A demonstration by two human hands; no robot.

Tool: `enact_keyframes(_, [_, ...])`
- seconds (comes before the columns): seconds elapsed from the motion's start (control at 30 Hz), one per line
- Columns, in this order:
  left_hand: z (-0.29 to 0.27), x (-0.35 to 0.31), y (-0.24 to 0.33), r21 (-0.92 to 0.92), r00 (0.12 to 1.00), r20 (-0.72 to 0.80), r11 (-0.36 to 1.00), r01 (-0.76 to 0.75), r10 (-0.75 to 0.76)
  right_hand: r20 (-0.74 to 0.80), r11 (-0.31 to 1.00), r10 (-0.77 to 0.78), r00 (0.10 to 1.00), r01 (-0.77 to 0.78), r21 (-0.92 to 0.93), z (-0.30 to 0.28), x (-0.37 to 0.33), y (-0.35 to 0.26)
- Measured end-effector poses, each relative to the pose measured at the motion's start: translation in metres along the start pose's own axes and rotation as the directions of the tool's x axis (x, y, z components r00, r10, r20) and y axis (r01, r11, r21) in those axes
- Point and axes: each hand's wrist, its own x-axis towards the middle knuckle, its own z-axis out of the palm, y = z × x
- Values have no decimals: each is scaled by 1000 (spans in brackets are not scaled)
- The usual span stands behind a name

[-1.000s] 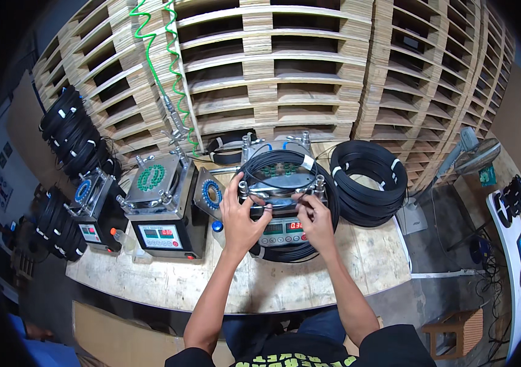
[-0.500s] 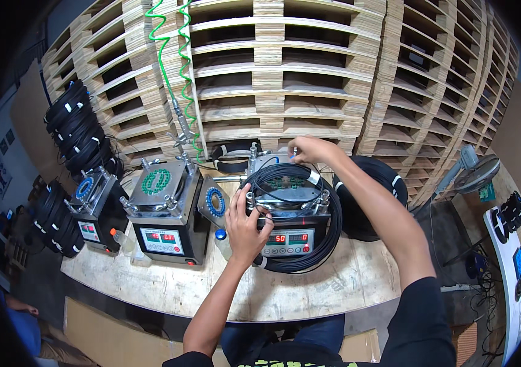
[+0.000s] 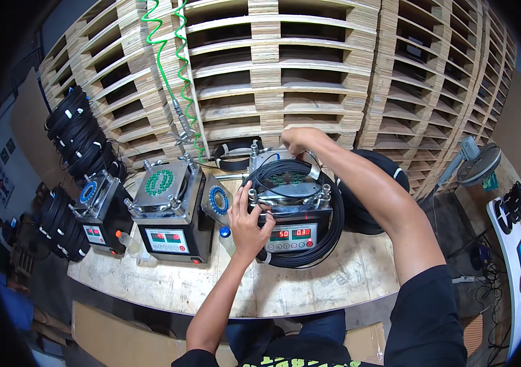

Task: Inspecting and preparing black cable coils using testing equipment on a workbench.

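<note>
A coil of black cable point(image 3: 333, 235) with a white band hangs around the front of a bench-top machine point(image 3: 292, 237) with red digit readouts. At the coil's left side, my left hand point(image 3: 252, 230) grips it, fingers up by the machine's corner post and thumb toward the front. My right hand point(image 3: 298, 140) reaches over to the back of the machine, fingers curled in and pointing down. Whatever its fingertips hold there is hidden behind the hand. Green pieces in a ring on the machine's top plate show partly through the cable loops.
Two similar machines point(image 3: 168, 211) point(image 3: 94, 211) stand to the left. A blue-ringed plate point(image 3: 218, 199) and a blue-capped bottle point(image 3: 226, 238) are beside my left hand. More black coils point(image 3: 375, 183) lie at right. Stacked pallets point(image 3: 266, 73) rise behind; green air hoses point(image 3: 161, 58) hang down.
My right hand has shifted slightly left and up at the machine's back, its fingers now turned more out of sight. The right-hand readout shows different digits. My left hand stays on the coil.
</note>
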Motion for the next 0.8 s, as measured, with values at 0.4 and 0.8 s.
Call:
enact_keyframes(0.4, [11, 170, -33, -94, 911, 403, 994, -56, 89, -658, 789, 101, 747, 342, 510, 65, -55, 23])
enact_keyframes(0.8, [86, 215, -34, 113, 409, 907, 879, -464, 99, -762, 834, 87, 641, 371, 408, 82, -54, 21])
